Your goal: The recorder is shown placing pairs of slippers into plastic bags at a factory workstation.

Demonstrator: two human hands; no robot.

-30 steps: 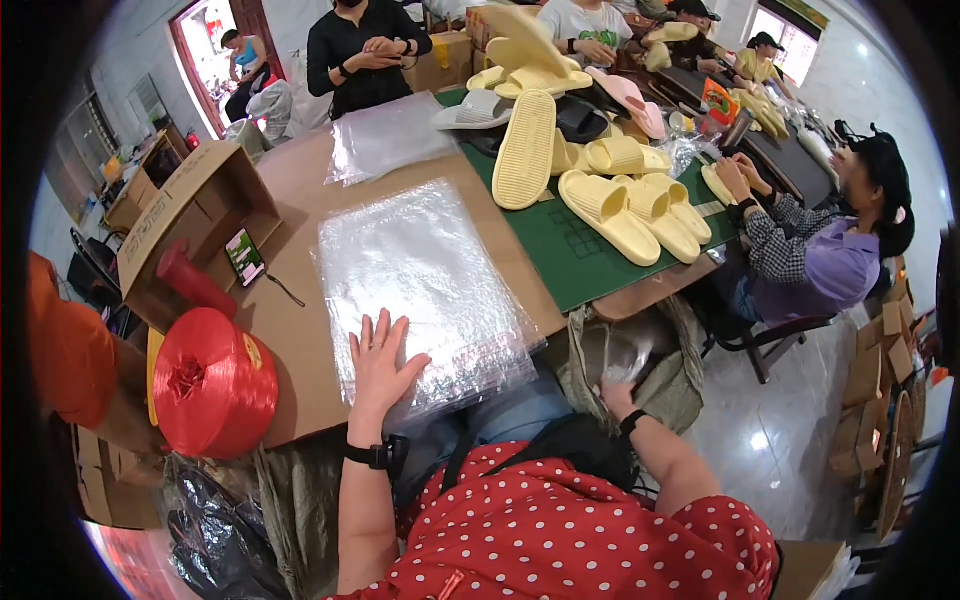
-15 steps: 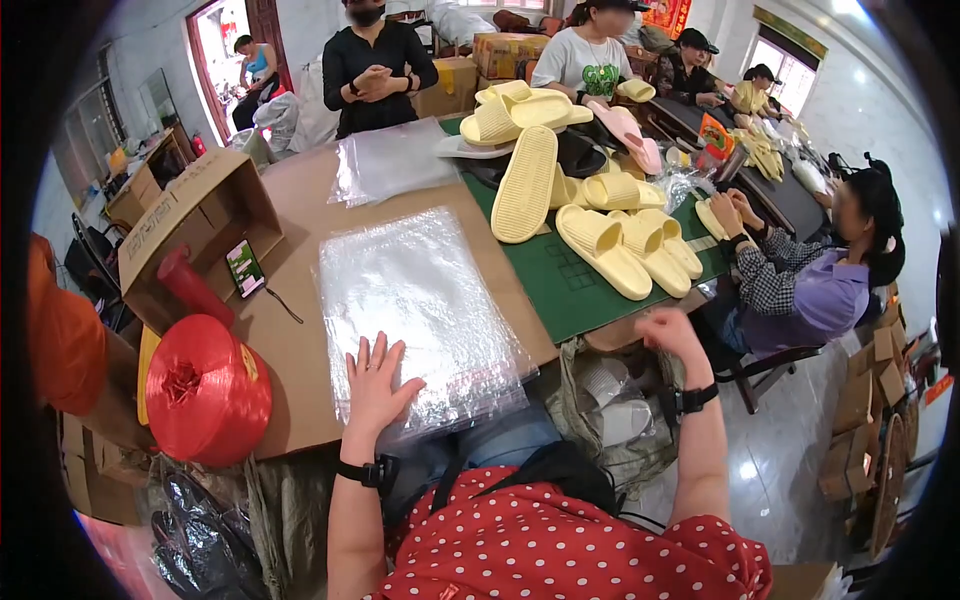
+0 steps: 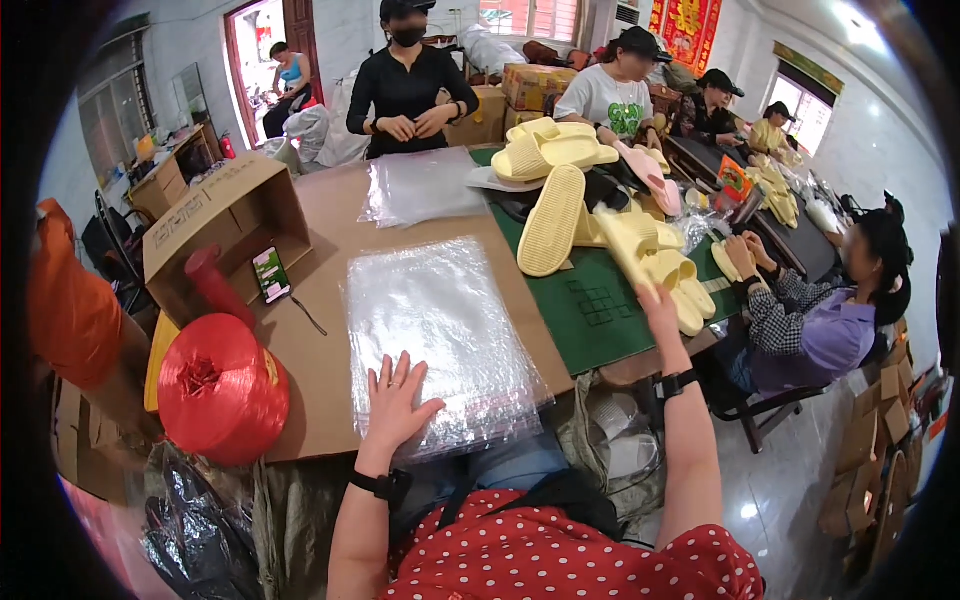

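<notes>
One view, head camera. Your left hand (image 3: 395, 400) lies flat, fingers spread, on the near edge of the stack of clear plastic bags (image 3: 435, 335), holding nothing. Your right hand (image 3: 662, 300) is right of the stack, at the pale yellow slippers (image 3: 655, 262) on the green mat (image 3: 590, 305); can't tell its grip. Left of the stack: red twine spool (image 3: 222, 388), phone (image 3: 270, 275), cardboard box (image 3: 225, 225). A second bag pile (image 3: 425, 187) lies beyond it. A seated person in purple (image 3: 810, 325) is right of the mat.

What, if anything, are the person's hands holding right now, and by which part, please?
Nothing is gripped. The left hand lies flat on the near end of the clear plastic bag stack; the right hand reaches the yellow slippers, grasp unclear.
</notes>
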